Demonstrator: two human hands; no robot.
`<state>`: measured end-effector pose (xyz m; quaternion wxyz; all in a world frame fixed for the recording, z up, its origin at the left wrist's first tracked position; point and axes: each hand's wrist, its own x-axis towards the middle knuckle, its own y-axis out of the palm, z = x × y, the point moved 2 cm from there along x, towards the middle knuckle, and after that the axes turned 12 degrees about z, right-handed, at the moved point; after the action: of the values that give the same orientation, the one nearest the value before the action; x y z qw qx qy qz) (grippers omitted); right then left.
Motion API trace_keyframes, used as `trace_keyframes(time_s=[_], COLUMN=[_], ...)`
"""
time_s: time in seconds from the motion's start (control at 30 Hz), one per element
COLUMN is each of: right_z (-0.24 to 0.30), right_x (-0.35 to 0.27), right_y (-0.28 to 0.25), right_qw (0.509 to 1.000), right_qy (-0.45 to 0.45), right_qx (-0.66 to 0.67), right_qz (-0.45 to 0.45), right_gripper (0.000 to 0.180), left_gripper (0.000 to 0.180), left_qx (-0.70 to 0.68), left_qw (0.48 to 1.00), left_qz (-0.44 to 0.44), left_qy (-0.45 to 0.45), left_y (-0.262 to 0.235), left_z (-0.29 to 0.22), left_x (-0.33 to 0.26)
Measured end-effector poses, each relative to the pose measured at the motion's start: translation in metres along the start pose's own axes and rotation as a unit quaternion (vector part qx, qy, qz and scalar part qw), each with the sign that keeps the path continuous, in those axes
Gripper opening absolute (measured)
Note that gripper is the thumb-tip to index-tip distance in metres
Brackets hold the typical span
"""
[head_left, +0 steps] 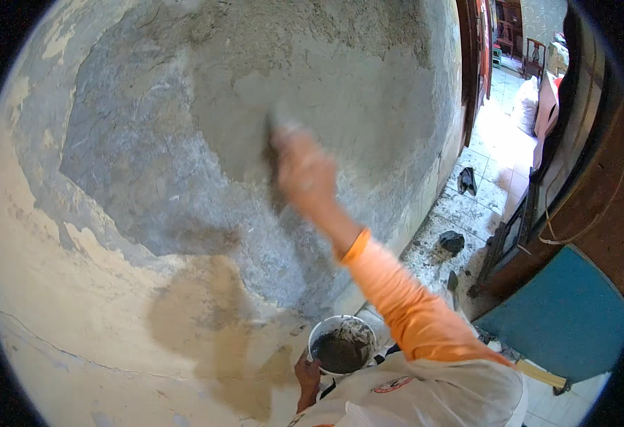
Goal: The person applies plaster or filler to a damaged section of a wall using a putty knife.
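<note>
Plastered wall [148, 142], upright trowel [275, 153] in right hand [303, 171]

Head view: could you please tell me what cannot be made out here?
- Right hand: motion-blurred against the plastered wall; its tool and grip are unreadable.
- Left hand: partly hidden behind the mortar bucket it holds.
- Dark items on the tiled floor: too small to identify.

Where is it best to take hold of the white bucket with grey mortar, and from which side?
Grip the white bucket at its bare left rim, coming from below-left, where the left hand holds it now. It stands upright and full, so the open top must stay level.
</note>
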<state>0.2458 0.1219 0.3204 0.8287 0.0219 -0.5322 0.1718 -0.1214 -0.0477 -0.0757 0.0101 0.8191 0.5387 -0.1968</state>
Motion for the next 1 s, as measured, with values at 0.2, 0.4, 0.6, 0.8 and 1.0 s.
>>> trace_keyframes(time_s=[0.2, 0.4, 0.6, 0.8, 1.0], right_z=[0.071, 0.006, 0.087, -0.084, -0.268], right_x=[-0.058, 0.06, -0.163, -0.406, -0.693], right_y=[-0.052, -0.022, -0.018, -0.123, -0.418], right_qw=[0.983, 0.995, 0.933, 0.877, 0.771], right_qy=[-0.128, -0.044, -0.207, 0.284, 0.512], right_qx=[0.029, -0.085, -0.037, 0.036, -0.235], right_qz=[0.13, 0.04, 0.29, 0.386, 0.296], right_gripper=[0.037, 0.038, 0.065, 0.03, 0.027], left_gripper=[0.064, 0.068, 0.066, 0.064, 0.065], left_qx=[0.015, -0.029, -0.038, 0.083, 0.088], left_qw=[1.0, 0.999, 0.998, 0.996, 0.995], left_qz=[-0.005, -0.032, -0.053, -0.04, -0.031], left_qy=[-0.022, -0.003, -0.027, -0.009, 0.04], left_y=[-0.02, -0.038, -0.035, -0.031, -0.011], left_z=[0.014, 0.029, 0.031, 0.038, 0.016], left_x=[-0.006, -0.05, -0.064, -0.073, -0.096])
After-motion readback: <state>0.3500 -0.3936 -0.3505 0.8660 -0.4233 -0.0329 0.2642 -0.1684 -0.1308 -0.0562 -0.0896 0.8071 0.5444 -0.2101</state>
